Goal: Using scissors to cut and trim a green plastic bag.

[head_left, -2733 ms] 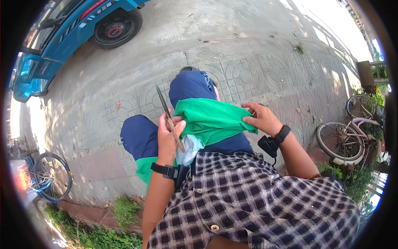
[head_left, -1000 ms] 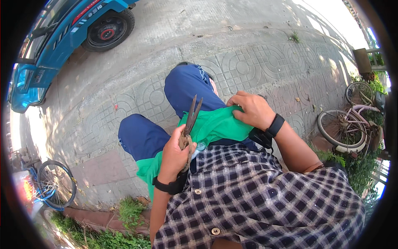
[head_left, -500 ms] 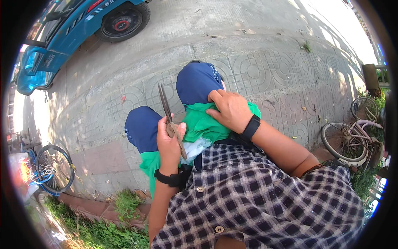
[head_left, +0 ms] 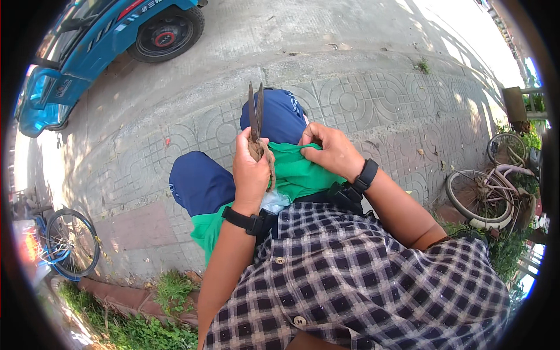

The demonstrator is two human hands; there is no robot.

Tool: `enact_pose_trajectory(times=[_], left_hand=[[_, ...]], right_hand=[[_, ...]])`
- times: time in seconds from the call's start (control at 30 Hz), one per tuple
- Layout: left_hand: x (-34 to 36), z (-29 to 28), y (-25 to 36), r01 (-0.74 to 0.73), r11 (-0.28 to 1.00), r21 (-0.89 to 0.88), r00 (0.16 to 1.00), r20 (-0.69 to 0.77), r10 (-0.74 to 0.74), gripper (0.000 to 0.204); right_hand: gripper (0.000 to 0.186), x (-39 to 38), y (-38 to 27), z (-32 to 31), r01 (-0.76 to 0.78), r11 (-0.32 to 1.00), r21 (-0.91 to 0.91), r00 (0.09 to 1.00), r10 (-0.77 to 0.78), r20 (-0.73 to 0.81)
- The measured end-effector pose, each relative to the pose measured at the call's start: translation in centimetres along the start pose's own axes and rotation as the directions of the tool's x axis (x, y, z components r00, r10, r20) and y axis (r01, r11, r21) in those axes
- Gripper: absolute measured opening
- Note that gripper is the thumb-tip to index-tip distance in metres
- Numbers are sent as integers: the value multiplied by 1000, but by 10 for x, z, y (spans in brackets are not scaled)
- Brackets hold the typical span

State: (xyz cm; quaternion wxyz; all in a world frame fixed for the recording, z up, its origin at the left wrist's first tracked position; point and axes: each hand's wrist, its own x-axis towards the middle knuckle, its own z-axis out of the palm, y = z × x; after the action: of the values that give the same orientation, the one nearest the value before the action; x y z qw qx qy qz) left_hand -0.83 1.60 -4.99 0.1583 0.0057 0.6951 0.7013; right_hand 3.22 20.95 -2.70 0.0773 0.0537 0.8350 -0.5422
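Observation:
Old scissors (head_left: 255, 116), dark and with cloth-like wrapping on the handles, are gripped in my left hand (head_left: 249, 172). Their blades point away from me, slightly apart, in front of my right knee. Green cloth (head_left: 300, 170) lies across my lap. My right hand (head_left: 333, 153) pinches its far edge between thumb and fingers, just right of the scissors. The blades stand beside that edge; I cannot tell whether they touch it. A bit of whitish plastic (head_left: 274, 201) shows under my left wrist, beside the cloth.
My knees in navy trousers (head_left: 198, 181) stick out over paved ground (head_left: 373, 111). A blue vehicle (head_left: 93, 52) stands at the far left. One blue bicycle (head_left: 70, 242) is at the left, a pinkish one (head_left: 496, 192) at the right. Plants (head_left: 134, 326) grow along a low kerb.
My left hand has moved right and away from me, bringing the scissors in front of my right knee, blades more apart. My right hand now pinches the cloth's edge. The view has shifted slightly.

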Motion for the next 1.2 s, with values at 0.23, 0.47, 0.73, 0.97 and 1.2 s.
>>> enact_pose_trajectory(times=[0.23,0.47,0.73,0.97,1.2], left_hand=[[0,1,-22,-8,999,37,1000,-24,9,54],[-1,2,-26,46,998,-46,996,-73,-50,57],[-3,2,-22,-78,996,43,993,-85,81,58],[9,-10,-48,-36,978,205,997,-56,49,60],[10,-13,-51,-70,979,190,995,-58,82,58]], right_hand=[[19,-8,-1,4,154,905,-396,980,-191,-55],[22,6,-30,9,362,803,-473,877,-465,-119],[13,-2,-35,12,411,802,-434,866,-493,-90],[18,-24,-5,6,359,857,-370,922,-388,-6],[18,-30,-16,5,428,801,-419,869,-492,-53]])
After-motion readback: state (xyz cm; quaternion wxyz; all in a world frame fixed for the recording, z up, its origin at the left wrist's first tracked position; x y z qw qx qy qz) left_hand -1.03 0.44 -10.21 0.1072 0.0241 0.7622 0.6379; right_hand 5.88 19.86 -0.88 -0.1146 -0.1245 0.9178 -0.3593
